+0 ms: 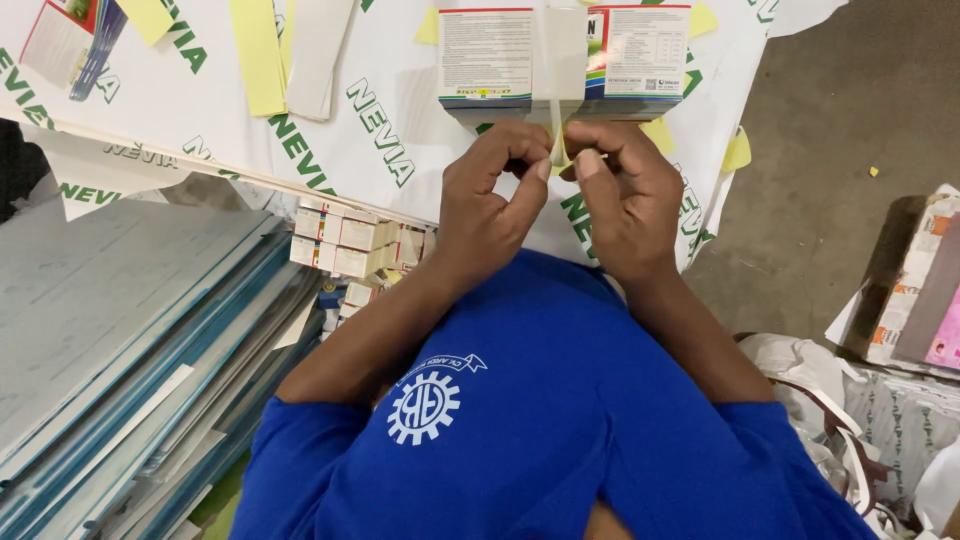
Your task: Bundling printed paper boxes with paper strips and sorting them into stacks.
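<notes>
Two hands, left hand (490, 205) and right hand (625, 200), pinch together on a pale strip (556, 120) banding two cartons (565, 60) on the printed bench (330, 140). Pulled unevenly, the strip could slip or tear, loosening the pair. Small boxes (350, 245) sit stacked left; their contents are probably sealed, unseen.

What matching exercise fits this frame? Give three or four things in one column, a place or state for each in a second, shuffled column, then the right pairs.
Things:
1. pale strip
2. bundle of boxes
3. stack of small cartons
4. flat sheets

Places or states:
A. piled at the lower left
B. pinched between left hand and right hand
C. just beyond the fingertips, on the white printed sheet
D. by the person's left forearm, at the sheet's edge

Pairs: 1-B, 2-C, 3-D, 4-A
</notes>
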